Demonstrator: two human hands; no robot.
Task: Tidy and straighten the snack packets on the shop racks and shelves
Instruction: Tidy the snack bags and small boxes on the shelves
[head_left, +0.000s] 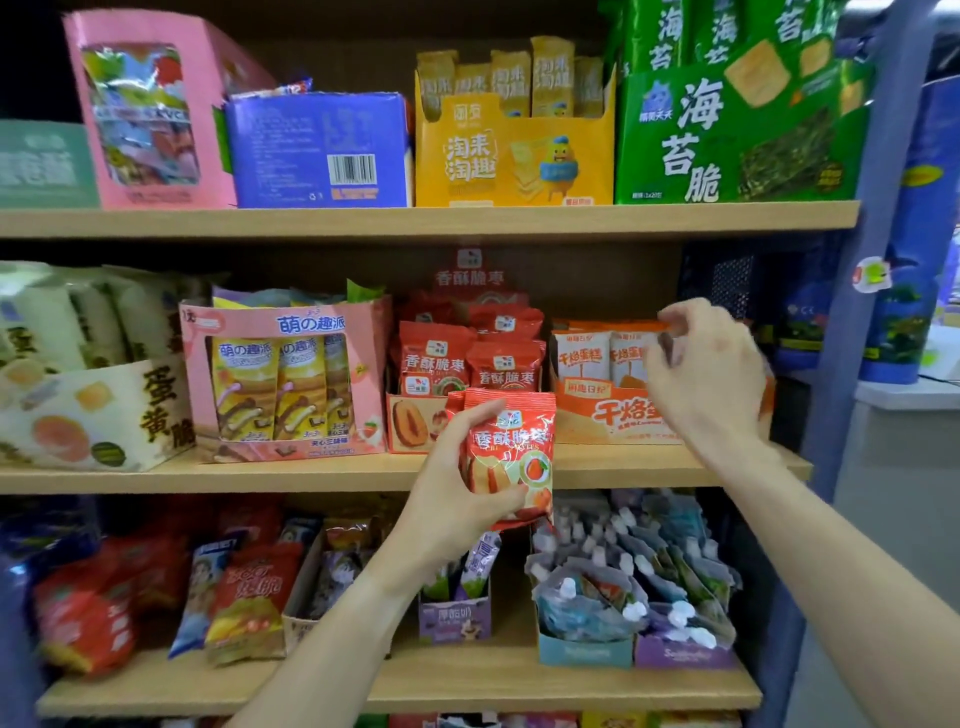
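The left hand (457, 499) grips a red jujube packet (511, 457) by its left edge, fingers curled behind and thumb across the front; the packet hangs upright in front of the middle shelf's front edge (322, 475), clear of the board and just before its own display box (415, 421). The right hand (701, 364) reaches over the orange cake box (613, 410) near the shelf's right end; its fingertips (675, 325) pinch the top seam of an orange-and-white packet (631, 353) standing in that box.

Risks, judged from this position: the one-sided hold on the red packet is shallow, and the packet may slip and drop onto the pouches on the lower shelf; a pull on the pinched seam may drag neighbouring packets forward or tip the open-fronted box toward the shelf edge; attention divided between two hands raises both risks.

Containers: the jujube display box holds several matching red packets, stacked in uneven rows, with some leaning; the orange cake box holds upright packets, two visible; the pink box (285, 374) to the left holds three windowed yellow packs, upright and aligned; the yellow tray (514, 150) on the top shelf holds standing yellow sachets.
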